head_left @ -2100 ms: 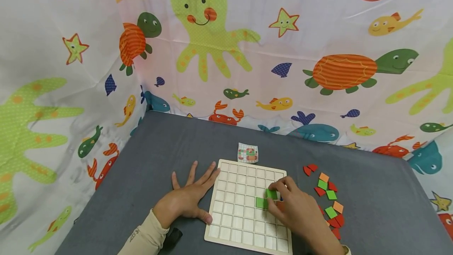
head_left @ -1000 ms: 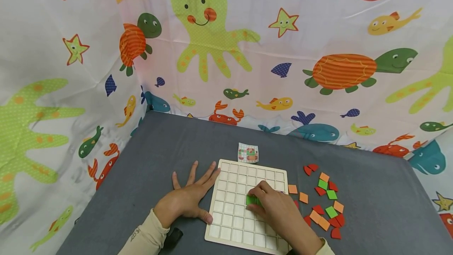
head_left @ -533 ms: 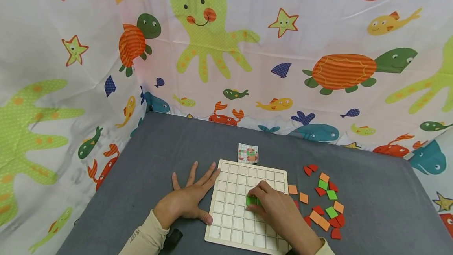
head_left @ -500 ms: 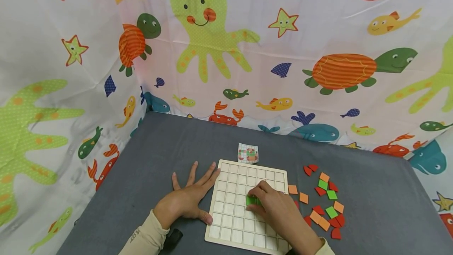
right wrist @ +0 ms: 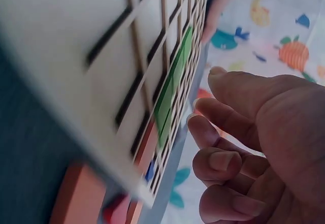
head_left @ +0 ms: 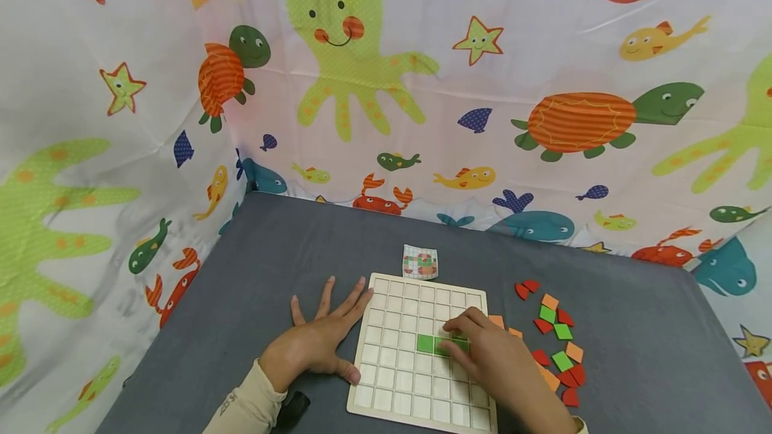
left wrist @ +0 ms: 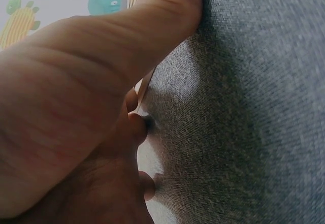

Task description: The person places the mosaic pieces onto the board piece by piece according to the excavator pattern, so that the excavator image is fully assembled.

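A wooden grid board (head_left: pixel 393 415) lies on the grey table with a row of green tiles (head_left: pixel 425 343) near its middle; the row's right part is partly hidden. My left hand (head_left: pixel 316 343) is spread flat, its thumb and a fingertip touching the board's left edge; the left wrist view shows this hand (left wrist: pixel 76 92) low over the cloth. My right hand (head_left: pixel 500 360) hovers over the tiles' right end. In the right wrist view this hand (right wrist: pixel 269 137) has loosely bent fingers with nothing between them, apart from the green tiles (right wrist: pixel 175 84). An orange piece (right wrist: pixel 146 147) sits beyond them.
Loose red, green and orange pieces (head_left: pixel 563 332) lie right of the board, some hidden by the right forearm. A small patterned card (head_left: pixel 420 262) lies behind the board. A black object (head_left: pixel 293 410) is by the left sleeve. A sea-animal cloth (head_left: pixel 386 86) hangs behind.
My right hand went left, placing a green tile at the row's left end, then let go and moved back right. The left hand stays at the board's edge.
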Tool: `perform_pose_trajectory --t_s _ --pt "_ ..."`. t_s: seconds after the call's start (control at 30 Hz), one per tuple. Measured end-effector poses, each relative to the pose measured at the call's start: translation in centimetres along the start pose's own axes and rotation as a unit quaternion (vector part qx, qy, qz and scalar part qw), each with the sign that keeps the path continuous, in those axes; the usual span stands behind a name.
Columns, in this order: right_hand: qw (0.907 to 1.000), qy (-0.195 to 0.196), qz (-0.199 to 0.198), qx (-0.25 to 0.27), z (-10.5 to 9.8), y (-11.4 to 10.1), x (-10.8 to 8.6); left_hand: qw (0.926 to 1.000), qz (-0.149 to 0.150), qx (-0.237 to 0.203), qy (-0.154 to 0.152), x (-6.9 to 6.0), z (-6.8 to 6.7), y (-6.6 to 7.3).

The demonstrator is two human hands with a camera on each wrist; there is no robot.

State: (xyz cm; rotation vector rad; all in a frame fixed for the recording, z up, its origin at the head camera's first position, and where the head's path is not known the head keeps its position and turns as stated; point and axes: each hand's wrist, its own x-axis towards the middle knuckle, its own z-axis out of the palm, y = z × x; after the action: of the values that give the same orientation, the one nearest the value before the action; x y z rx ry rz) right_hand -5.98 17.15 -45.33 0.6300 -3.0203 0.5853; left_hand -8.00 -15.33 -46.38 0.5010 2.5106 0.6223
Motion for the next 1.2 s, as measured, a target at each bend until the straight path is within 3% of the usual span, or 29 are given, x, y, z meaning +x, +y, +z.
perform_pose_trajectory --t_s 0.27,0.5,0.77,1.0,1.2 --pt "0.9969 0.020 0.076 -0.003 -1.8 3.3 -1.8 1.0000 0.009 -0.004 0.001 0.0 0.0 -0.1" --pt "0.9893 0.004 0.145 -0.015 -3.6 6.3 -3.2 1.0000 0.005 0.004 -0.001 0.0 0.2 -0.2" --pt "0.9866 0.044 0.149 -0.051 -4.7 9.4 -4.6 0.9998 -0.008 0.017 0.002 -0.1 0.0 0.3" --pt "0.9807 0.017 0.187 -0.056 -5.4 11.9 -5.0 0.9998 -0.010 0.015 -0.002 -0.1 -0.2 0.4" --pt "0.9782 0.020 0.194 -0.071 -5.1 13.3 -5.3 0.9999 -0.009 0.012 -0.002 -0.3 -0.1 0.5"
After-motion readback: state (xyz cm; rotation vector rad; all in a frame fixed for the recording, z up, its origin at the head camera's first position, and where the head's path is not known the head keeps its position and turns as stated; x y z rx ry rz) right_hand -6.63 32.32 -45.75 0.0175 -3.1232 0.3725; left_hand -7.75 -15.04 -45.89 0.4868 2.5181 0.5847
